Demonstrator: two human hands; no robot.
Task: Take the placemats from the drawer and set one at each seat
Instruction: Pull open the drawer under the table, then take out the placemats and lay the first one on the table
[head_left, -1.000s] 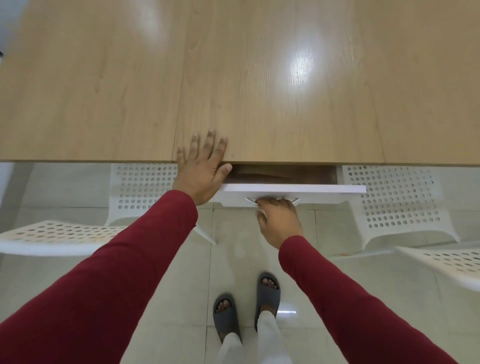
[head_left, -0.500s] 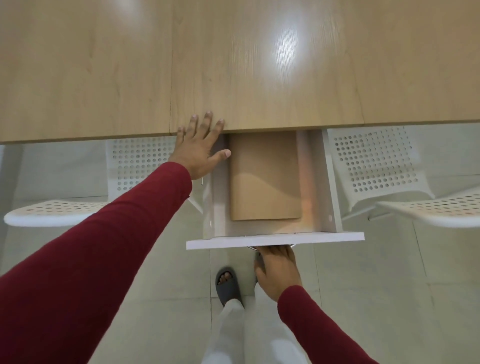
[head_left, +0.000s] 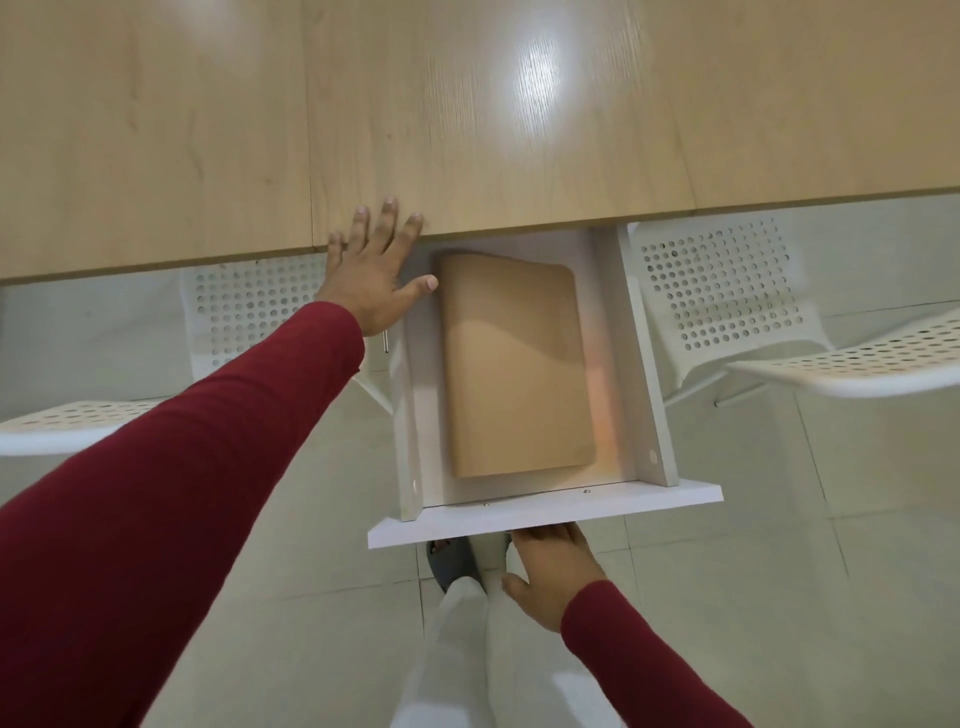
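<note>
A white drawer (head_left: 540, 514) stands pulled far out from under the wooden table (head_left: 467, 114). Inside it lies a tan stack of placemats (head_left: 514, 374), flat, with rounded corners. My left hand (head_left: 371, 275) rests flat on the table edge just left of the drawer, fingers spread, thumb over the drawer's left wall. My right hand (head_left: 553, 569) is below the drawer front, its fingers tucked under the front panel where the handle is hidden.
Two white perforated chairs flank the drawer: one at the left (head_left: 244, 312) and one at the right (head_left: 727, 296). Pale floor tiles lie below. My legs and a grey slipper (head_left: 452, 564) are under the drawer front.
The drawer has slid out from nearly closed to far open, uncovering the placemats. My right hand moved toward me with the drawer front. My left hand stayed on the table edge.
</note>
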